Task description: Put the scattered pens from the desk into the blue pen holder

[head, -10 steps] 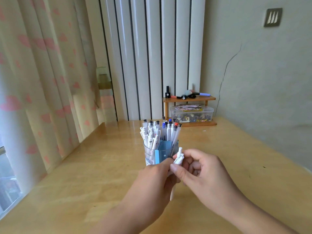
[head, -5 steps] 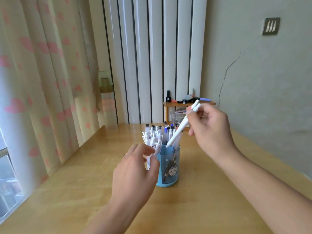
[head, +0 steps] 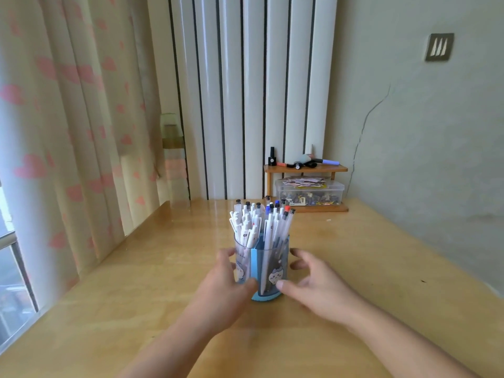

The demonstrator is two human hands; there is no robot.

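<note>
Blue translucent pen holder (head: 268, 271) printed with pale cartoon faces; white pens (head: 259, 225) capped in black, blue and red. Behind it, cream curtain (head: 68, 118) patterned with pink hearts; white panels (head: 253, 91) striped black. Honey-toned wooden desk (head: 136, 282).

Left hand (head: 222, 287), right hand (head: 313, 279): fingers curved, facing.
</note>
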